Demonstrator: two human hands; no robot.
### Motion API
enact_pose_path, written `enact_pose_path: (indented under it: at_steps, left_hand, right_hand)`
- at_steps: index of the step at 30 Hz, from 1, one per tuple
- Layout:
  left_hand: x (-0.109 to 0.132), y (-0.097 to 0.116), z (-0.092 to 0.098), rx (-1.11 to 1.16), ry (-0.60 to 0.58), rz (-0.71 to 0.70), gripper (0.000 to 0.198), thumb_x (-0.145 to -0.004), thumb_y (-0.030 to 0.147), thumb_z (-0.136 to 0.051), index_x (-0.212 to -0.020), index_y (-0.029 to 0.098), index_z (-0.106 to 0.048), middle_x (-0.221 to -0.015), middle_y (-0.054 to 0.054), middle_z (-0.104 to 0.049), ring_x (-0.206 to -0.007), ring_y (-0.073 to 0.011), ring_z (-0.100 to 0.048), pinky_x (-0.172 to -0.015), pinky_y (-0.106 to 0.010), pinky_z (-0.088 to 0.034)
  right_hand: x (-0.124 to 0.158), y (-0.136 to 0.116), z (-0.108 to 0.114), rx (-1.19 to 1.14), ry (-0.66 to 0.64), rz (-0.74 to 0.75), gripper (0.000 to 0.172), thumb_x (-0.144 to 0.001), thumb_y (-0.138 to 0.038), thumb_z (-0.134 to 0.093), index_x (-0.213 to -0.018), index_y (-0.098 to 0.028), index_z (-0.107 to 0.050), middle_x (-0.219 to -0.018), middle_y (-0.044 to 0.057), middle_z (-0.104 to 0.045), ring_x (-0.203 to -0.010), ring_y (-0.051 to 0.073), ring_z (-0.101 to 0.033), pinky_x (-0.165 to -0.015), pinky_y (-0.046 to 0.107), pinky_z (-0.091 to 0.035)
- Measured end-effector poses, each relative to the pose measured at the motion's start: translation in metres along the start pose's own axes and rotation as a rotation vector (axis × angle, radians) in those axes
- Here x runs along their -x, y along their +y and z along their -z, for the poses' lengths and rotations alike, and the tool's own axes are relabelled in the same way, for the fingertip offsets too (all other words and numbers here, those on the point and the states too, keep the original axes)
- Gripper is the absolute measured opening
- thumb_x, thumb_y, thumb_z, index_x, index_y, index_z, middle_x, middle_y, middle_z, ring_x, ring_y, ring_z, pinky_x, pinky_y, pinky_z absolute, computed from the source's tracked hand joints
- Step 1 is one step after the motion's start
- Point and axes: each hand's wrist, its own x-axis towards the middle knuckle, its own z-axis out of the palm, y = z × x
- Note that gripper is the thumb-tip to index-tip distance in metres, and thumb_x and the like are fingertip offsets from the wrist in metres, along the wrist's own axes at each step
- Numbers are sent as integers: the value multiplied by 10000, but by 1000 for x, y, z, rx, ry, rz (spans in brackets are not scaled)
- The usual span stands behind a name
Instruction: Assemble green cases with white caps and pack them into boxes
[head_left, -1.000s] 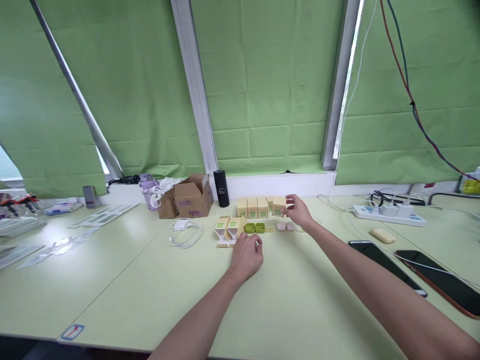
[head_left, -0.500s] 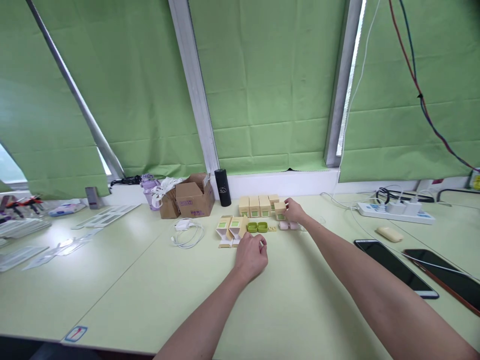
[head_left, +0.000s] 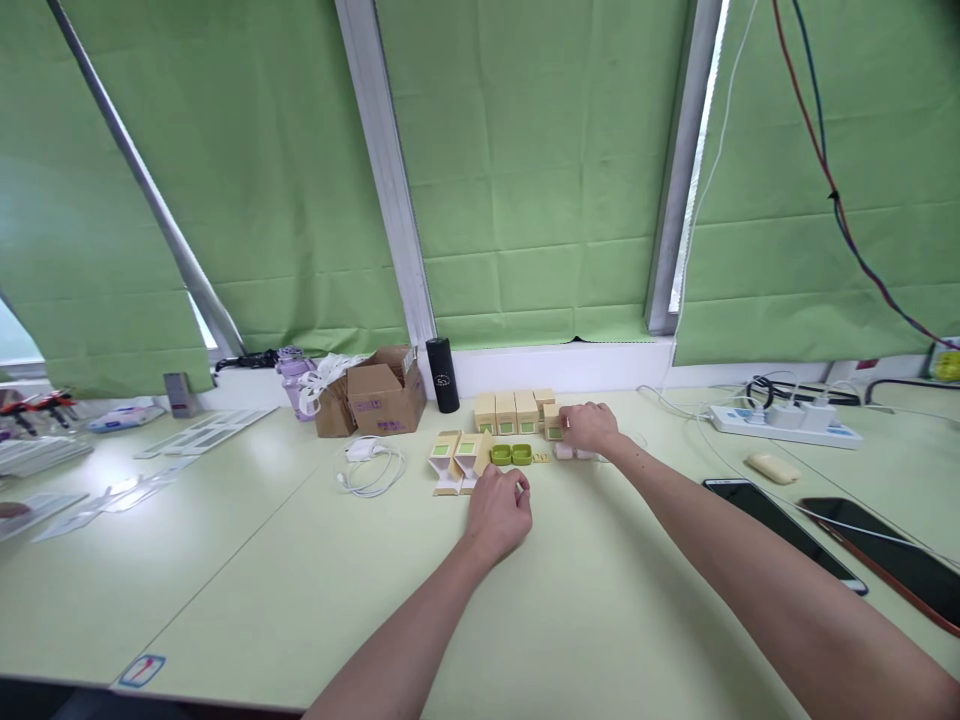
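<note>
My right hand (head_left: 591,427) is at the back right of the group, fingers closed at the right side of a small tan box (head_left: 553,420) with a green label; its fingertips are partly hidden. My left hand (head_left: 499,512) rests on the table with curled fingers, and nothing shows in it. Just beyond it stand two open tan boxes (head_left: 455,460) with flaps folded out, beside two small green trays (head_left: 511,455). Small yellowish pieces (head_left: 541,458) and whitish-pink pieces (head_left: 574,452) lie to their right. Several closed tan boxes (head_left: 506,412) stand in a row behind.
A white charger with cable (head_left: 365,450), a brown carton (head_left: 384,392) and a black cylinder (head_left: 442,375) are on the left. To the right lie two phones (head_left: 784,530), a beige oval object (head_left: 772,467) and a power strip (head_left: 784,425). Another person's fingertip (head_left: 13,510) shows at the left edge.
My right hand has turned, and its fingers now curl more over the small box's right side. My left hand stays put. A fingertip has appeared at the far left. The view has shifted slightly.
</note>
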Motion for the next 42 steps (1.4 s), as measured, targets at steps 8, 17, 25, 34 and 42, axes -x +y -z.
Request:
enact_pose_path:
  at_steps: [8,17,25,34,42]
  left_hand:
    - [0,0,0,-5,-1,-7,144,-903,135,-602,-936,218,-715,-799,-63,-727,-1059,-286,-604,-822,-371,-463]
    - [0,1,0,0,-18,7,141,-898,145,-614,-943,221,-724,-794,-66,-723,-1077,-287,-608,-827,-365,-464]
    - [0,-1,-2,-7,-10,-9,164,-891,143,-600,-949,222,-731,-783,-64,-726,-1056,-287,-611,-806,-365,-469]
    - [1,0,-1,-10,-17,-3,147,-900,155,-606,-941,229,-726,-781,-66,-711,-1078,-290,-618,-822,-366,-474]
    - [1,0,0,-15,-26,6,147,-904,149,-606,-946,225,-724,-786,-67,-698,-1083,-287,-619,-837,-361,-473]
  right_hand:
    - [0,-3,-6,72,-26,39,276,-846,-197,-649,-1073,-287,-779,-1134,93,-777,-1179,310,-623,-1007,432,-369]
    - [-2,-6,-14,58,-20,40,426,-842,-173,-635,-1233,-301,-741,-1205,104,-768,-1194,321,-613,-1006,445,-378]
    - [-5,-10,-19,50,-27,48,480,-836,-158,-631,-1294,-280,-704,-1240,130,-755,-1230,344,-602,-1002,460,-377]
    - [-1,-14,-17,46,-16,44,469,-850,-160,-619,-1301,-269,-687,-1197,135,-762,-1227,343,-594,-1003,457,-361]
    - [24,-24,-4,39,120,64,393,-862,-121,-581,-1211,-232,-721,-1289,139,-702,-1262,335,-517,-1013,431,-354]
